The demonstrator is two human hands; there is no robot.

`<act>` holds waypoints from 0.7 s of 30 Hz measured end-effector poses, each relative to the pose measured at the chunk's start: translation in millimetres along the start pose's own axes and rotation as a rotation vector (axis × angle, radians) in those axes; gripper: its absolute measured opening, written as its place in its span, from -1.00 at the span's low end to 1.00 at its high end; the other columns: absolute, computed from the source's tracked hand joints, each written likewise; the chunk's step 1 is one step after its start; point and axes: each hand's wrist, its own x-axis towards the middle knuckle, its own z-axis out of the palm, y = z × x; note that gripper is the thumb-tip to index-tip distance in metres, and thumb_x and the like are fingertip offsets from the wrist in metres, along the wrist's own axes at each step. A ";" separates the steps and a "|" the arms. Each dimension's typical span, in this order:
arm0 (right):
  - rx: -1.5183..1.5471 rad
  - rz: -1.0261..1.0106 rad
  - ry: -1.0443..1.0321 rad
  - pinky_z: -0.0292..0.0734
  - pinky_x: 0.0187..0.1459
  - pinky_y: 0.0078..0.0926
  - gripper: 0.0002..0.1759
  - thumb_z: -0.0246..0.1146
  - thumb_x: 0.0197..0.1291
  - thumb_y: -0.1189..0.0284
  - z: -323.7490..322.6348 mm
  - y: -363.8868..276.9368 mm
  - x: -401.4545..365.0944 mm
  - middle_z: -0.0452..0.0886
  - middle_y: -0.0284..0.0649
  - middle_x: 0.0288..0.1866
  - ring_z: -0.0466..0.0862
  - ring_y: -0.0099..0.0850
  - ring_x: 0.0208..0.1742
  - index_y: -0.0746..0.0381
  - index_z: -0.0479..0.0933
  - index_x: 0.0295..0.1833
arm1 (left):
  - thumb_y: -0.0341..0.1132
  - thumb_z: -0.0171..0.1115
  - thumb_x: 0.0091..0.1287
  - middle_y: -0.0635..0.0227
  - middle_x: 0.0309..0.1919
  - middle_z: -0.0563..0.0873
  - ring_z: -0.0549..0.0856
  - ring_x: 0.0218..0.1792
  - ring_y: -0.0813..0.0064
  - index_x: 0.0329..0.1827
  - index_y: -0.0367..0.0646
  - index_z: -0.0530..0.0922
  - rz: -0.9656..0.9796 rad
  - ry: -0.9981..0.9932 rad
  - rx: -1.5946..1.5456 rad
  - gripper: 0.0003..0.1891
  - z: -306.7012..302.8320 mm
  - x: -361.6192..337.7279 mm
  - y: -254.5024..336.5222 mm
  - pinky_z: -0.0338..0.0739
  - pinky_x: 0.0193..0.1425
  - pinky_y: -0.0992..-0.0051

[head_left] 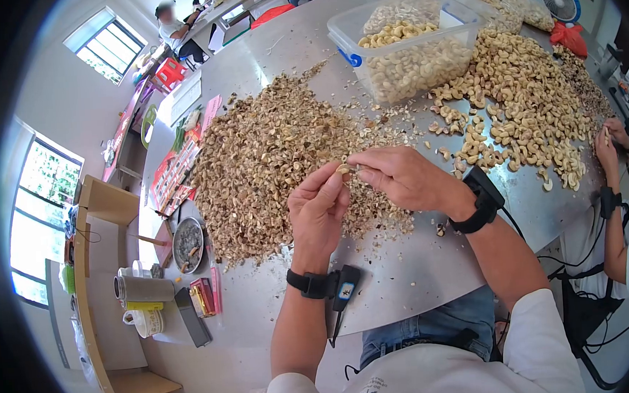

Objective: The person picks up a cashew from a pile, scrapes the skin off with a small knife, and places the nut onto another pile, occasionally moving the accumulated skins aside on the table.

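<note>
My left hand [318, 203] pinches a small pale cashew [344, 169] between thumb and fingertips, in front of my chest. Close against it, my right hand [401, 179] is closed in a pinch at the nut's right side. Whatever sits in those right fingertips is too small to make out. Beneath and beyond both hands spreads a large heap of brown cashew skins and broken bits [262, 156] on the metal table [385, 293]. To the right lies a pile of pale whole cashews [532, 104].
A clear plastic tub [414, 61] of cashews stands at the back. On the left are a metal ashtray [188, 245], a dark flat case [193, 317] and a metal cup [144, 288]. A co-worker's hands [607, 146] are at the right edge; another person [173, 32] sits far back.
</note>
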 end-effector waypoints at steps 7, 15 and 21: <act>0.173 0.172 -0.105 0.49 -0.24 -0.30 -0.72 0.13 0.25 0.45 -4.0 -7.1 1.7 0.62 0.03 -0.28 0.61 -0.10 -0.28 0.34 0.49 0.04 | -0.50 0.11 0.37 0.17 -0.20 0.70 0.46 -0.58 0.64 0.08 -0.36 0.55 0.014 0.010 0.014 -0.74 1.9 -0.2 -0.4 0.28 -0.58 0.70; 0.348 0.271 -0.125 0.51 -0.23 -0.32 -0.71 0.15 0.20 0.48 -6.9 -11.8 2.6 0.63 0.03 -0.25 0.63 -0.07 -0.25 0.33 0.49 0.03 | -0.51 0.14 0.35 0.21 -0.23 0.70 0.55 -0.49 0.61 0.06 -0.36 0.56 0.010 -0.016 -0.049 -0.76 1.3 -0.6 0.1 0.35 -0.51 0.68; -0.113 -0.051 0.006 0.54 -0.30 -0.28 -0.63 0.14 0.15 0.53 7.3 1.2 -2.3 0.62 -0.03 -0.25 0.64 -0.08 -0.25 0.32 0.47 0.11 | -0.49 0.14 0.35 0.20 -0.26 0.69 0.55 -0.50 0.59 0.05 -0.39 0.56 -0.014 0.001 -0.073 -0.75 2.7 -0.6 0.6 0.37 -0.51 0.67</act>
